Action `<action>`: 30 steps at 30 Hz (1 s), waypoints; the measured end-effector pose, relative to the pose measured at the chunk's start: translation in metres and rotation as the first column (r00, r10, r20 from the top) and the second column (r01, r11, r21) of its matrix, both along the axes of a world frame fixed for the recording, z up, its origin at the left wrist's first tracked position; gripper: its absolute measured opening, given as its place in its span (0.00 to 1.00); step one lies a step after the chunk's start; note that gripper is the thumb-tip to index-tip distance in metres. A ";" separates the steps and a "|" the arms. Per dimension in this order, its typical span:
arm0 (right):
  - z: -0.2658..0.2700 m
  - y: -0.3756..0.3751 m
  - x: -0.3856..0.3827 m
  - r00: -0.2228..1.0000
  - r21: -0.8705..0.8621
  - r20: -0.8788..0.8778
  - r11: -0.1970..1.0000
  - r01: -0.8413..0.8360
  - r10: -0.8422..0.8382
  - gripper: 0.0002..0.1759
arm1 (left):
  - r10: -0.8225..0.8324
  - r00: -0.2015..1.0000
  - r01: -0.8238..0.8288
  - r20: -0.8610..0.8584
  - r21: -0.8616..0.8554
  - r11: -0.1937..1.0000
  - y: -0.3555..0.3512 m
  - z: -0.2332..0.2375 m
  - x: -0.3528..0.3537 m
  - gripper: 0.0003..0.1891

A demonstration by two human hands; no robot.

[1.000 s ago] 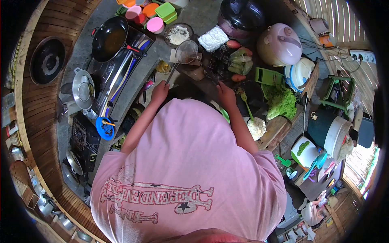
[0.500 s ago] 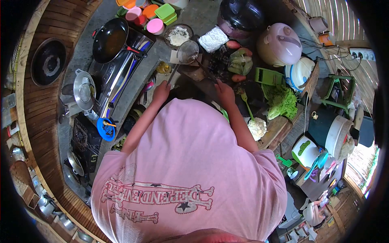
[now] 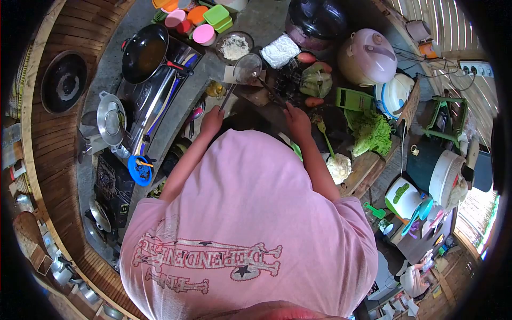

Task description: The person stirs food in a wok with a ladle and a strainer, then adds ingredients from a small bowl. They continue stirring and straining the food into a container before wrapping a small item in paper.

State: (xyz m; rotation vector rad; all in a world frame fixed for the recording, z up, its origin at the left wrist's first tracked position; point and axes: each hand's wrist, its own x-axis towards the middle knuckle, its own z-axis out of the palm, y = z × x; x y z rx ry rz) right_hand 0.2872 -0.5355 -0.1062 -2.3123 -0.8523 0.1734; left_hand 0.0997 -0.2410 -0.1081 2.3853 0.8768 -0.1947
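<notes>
My left hand (image 3: 212, 121) is closed around the thin handle of a round mesh strainer (image 3: 246, 66). The strainer is up ahead, over a piece of cardboard (image 3: 229, 74). My right hand (image 3: 298, 122) grips a dark, long-handled utensil (image 3: 274, 95) whose far end overlaps the strainer's edge; its exact kind is hard to make out. Just beyond the strainer sits a plate of white flour-like powder (image 3: 235, 47). A small glass of yellowish liquid (image 3: 215, 89) stands forward of my left hand.
On the left is a gas stove (image 3: 154, 93) bearing a black wok (image 3: 145, 53). Ahead lie a foil-wrapped block (image 3: 280, 51) and a bagged vegetable (image 3: 316, 80). To the right are a green grater (image 3: 354, 100), lettuce (image 3: 372, 134), cauliflower (image 3: 338, 168) and a rice cooker (image 3: 368, 57).
Both hands keep their grips and barely move. The strainer and the dark utensil's end have shifted very slightly.
</notes>
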 end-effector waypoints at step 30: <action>0.019 0.006 0.010 0.998 -0.031 -0.051 0.999 0.028 -0.029 0.17 | 0.054 0.999 -0.054 -0.001 0.076 0.996 0.015 0.020 0.007 0.16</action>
